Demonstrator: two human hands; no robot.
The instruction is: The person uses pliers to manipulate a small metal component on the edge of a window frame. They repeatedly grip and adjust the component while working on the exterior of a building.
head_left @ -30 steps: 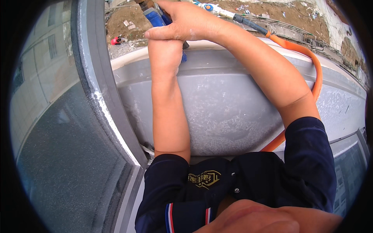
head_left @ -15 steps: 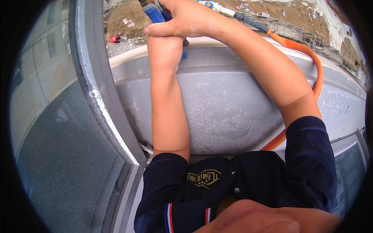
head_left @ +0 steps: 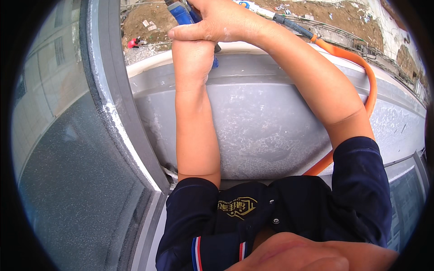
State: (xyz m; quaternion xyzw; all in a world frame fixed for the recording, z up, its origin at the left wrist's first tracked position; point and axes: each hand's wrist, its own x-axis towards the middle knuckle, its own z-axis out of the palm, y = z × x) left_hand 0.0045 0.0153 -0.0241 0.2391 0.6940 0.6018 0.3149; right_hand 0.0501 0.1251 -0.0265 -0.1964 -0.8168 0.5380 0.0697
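Both my hands are stretched out ahead, close together at the top of the view. My left hand (head_left: 194, 58) is closed in a fist; its fingers are turned away from view. My right hand (head_left: 226, 25) lies just over it, thumb across the top of the left fist, other fingers cut off or hidden. A blue-and-dark hand tool (head_left: 181, 14) sticks out past the right thumb, and a bit of blue shows beside the left wrist. Both hands appear closed round this tool. Its kind is hidden by the hands and the frame edge.
A grey, white-smeared ledge (head_left: 266, 131) spans below my arms. On the left stands a grey window frame (head_left: 124, 90) with glass. An orange strap or hose (head_left: 371, 81) runs from a grey sleeve (head_left: 291, 25) under my right arm. Dirt ground (head_left: 149, 22) lies far below, with a red-topped figure (head_left: 133, 43).
Almost nothing differs. My left fist and the blue tool have shifted very slightly forward, away from me; the grip looks the same.
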